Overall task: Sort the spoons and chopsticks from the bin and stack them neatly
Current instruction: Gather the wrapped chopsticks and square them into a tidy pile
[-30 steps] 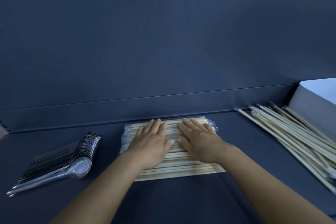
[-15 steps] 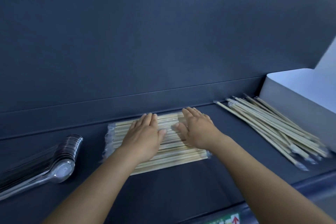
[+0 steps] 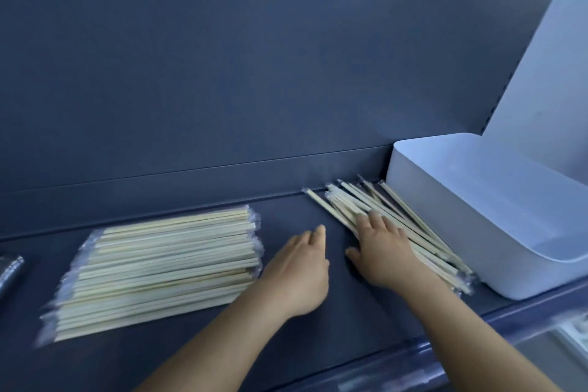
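A dark blue shelf (image 3: 318,337) ran across the lower half of the frame, its rounded front lip crossing the lower right corner and a tall blue back panel (image 3: 254,73) rising behind it. Nearest the viewer, both forearms reached up from the bottom edge. The left hand (image 3: 297,274) hovered or lay flat over bare shelf at centre, fingers straight and close together, holding nothing; whether it touched the surface could not be told. Just to its left lay the neat stack of wrapped chopsticks (image 3: 159,267), its long axis running left to right, ends fairly square. The right hand (image 3: 383,251) sat right of centre with fingers spread and flat, fingertips resting on the near edge of the loose pile of chopsticks (image 3: 401,223), thumb out toward the left hand. That pile lay fanned on a diagonal, running from upper left down to lower right, so it stood skewed against the stack's axis and probably wanted turning before it joined. The right hand was plainly the nearer one. Open shelf between the two heaps gave room for that swing. The pile's right side lay close against the white bin (image 3: 477,232), leaving little slack there. At the far left edge a sliver of the spoons (image 3: 9,274) showed.
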